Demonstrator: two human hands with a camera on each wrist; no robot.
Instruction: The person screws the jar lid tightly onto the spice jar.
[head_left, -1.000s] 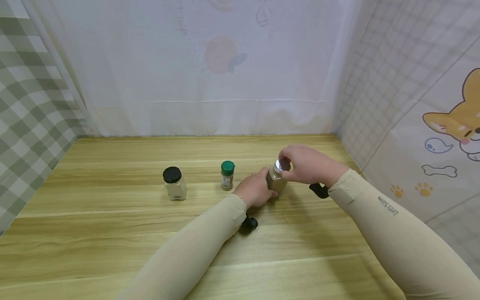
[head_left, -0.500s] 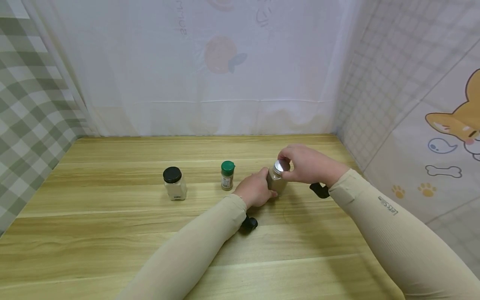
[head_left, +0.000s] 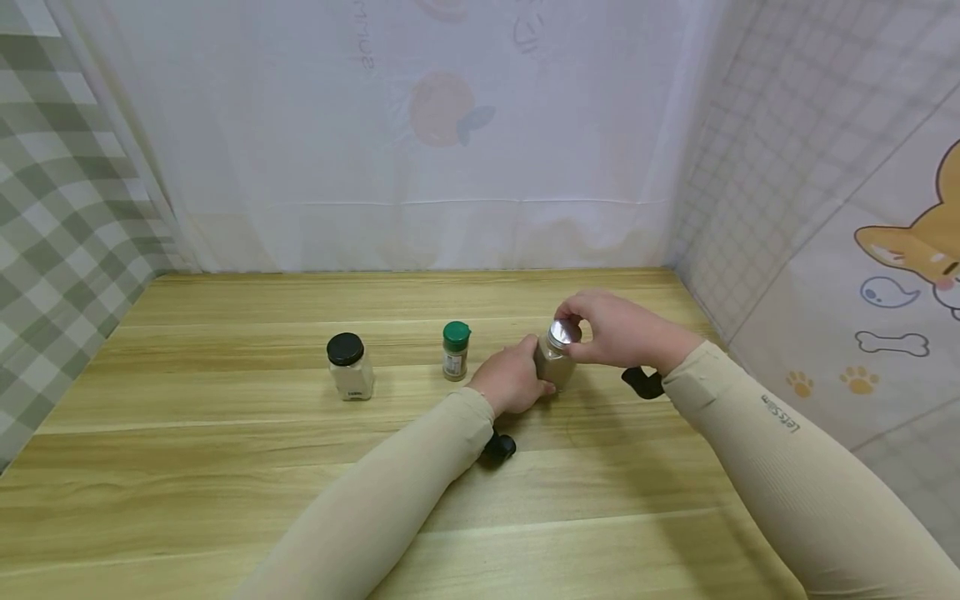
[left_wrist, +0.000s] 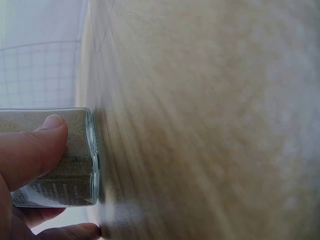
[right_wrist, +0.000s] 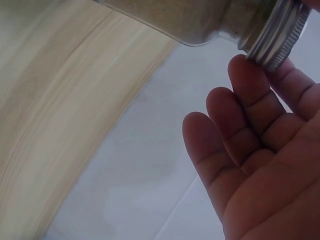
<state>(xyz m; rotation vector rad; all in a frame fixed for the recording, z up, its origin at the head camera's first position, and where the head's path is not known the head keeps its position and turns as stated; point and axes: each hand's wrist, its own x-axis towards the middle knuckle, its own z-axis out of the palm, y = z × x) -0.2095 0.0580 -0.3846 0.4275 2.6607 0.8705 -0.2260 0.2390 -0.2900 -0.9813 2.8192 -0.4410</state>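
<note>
A clear glass jar [head_left: 556, 371] of brownish powder stands upright on the wooden table. My left hand [head_left: 512, 377] grips its body low down from the left. In the left wrist view the thumb lies across the glass jar [left_wrist: 75, 165], whose base meets the tabletop. From the right, my right hand [head_left: 622, 329] holds the silver screw lid [head_left: 564, 332] with thumb and fingers. The right wrist view shows the ridged lid [right_wrist: 280, 37] on the jar's neck, fingertips at its edge and the other fingers bent loosely below. The right thumb is mostly out of that view.
Left of the hands stands a small shaker [head_left: 454, 354] with a green cap. Farther left is a pale jar [head_left: 349, 371] with a black lid. A white curtain [head_left: 420, 233] hangs along the table's back edge, with a patterned sheet [head_left: 810, 250] at the right.
Both hands stay on the jar in nearly the same place. The right hand and wrist have shifted very slightly, and more of the silver lid's top shows.
</note>
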